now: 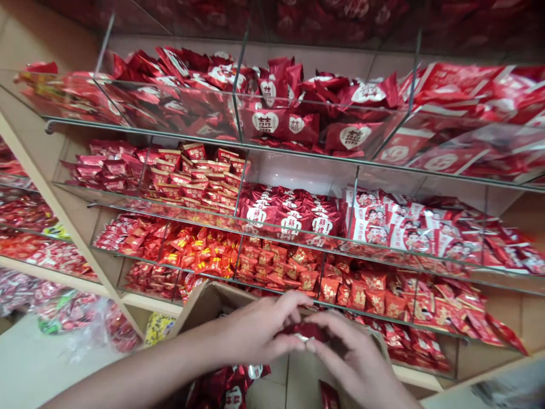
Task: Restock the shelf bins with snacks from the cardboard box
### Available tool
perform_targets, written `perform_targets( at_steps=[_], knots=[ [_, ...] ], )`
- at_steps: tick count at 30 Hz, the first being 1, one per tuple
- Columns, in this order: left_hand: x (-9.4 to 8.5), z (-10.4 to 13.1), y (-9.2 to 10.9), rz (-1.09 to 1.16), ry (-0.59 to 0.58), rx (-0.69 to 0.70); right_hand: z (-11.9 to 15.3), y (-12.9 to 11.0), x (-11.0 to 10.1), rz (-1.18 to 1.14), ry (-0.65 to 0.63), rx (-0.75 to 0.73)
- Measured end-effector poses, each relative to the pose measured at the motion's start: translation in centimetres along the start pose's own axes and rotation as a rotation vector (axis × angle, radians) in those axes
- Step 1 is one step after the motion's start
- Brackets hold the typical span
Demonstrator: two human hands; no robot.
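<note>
Both hands meet at the lower middle of the view, above an open cardboard box. Between the fingers is a small dark red packet with a bit of white on it. My left hand curls its fingers and thumb round the packet's left side. From the right, my right hand pinches the same packet, thumb low and fingers over the top. Dark red packets with white labels lie below my left wrist. One more dark red packet lies beneath my right hand.
The cardboard box stands against shelves with clear dividers, filled with red packets. Loose bags lie at the lower left beside a yellow packet. A wooden upright separates the shelf units.
</note>
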State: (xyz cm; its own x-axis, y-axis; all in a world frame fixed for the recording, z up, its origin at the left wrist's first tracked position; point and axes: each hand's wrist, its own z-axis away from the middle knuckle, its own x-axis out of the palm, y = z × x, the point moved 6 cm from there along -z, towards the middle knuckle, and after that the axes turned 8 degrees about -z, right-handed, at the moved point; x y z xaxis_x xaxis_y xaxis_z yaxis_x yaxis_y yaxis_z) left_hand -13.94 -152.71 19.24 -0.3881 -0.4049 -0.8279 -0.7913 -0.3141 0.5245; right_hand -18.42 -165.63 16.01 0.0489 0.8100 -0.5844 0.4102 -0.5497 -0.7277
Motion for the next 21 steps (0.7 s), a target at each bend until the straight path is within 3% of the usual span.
perform_targets(
  at_steps=[4,5,7,10,13,21],
  knots=[
    [-7.1,-3.6,1.5,-0.395,0.387,0.257,-3.2,-3.8,-8.1,0.177,0.406,-0.183],
    [-8.2,-4.8,1.0,-0.502,0.425,0.249,-4.2,-4.5,-9.6,0.237,0.48,-0.218],
    [-9.6,-7.3,-0.6,-0.661,0.413,0.161,-6.8,-5.3,-11.2,0.365,0.493,-0.261],
    [-10.0,-9.9,-2.8,-0.773,0.278,0.031,-10.5,-4.8,-11.0,0.509,0.327,-0.219],
    [-9.8,-10.6,-3.7,-0.804,0.219,-0.015,-12.6,-3.5,-9.7,0.633,0.168,-0.159],
    [-10.3,-10.7,-3.9,-0.774,0.215,0.004,-13.5,-3.3,-9.5,1.103,0.22,-0.278]
  ],
)
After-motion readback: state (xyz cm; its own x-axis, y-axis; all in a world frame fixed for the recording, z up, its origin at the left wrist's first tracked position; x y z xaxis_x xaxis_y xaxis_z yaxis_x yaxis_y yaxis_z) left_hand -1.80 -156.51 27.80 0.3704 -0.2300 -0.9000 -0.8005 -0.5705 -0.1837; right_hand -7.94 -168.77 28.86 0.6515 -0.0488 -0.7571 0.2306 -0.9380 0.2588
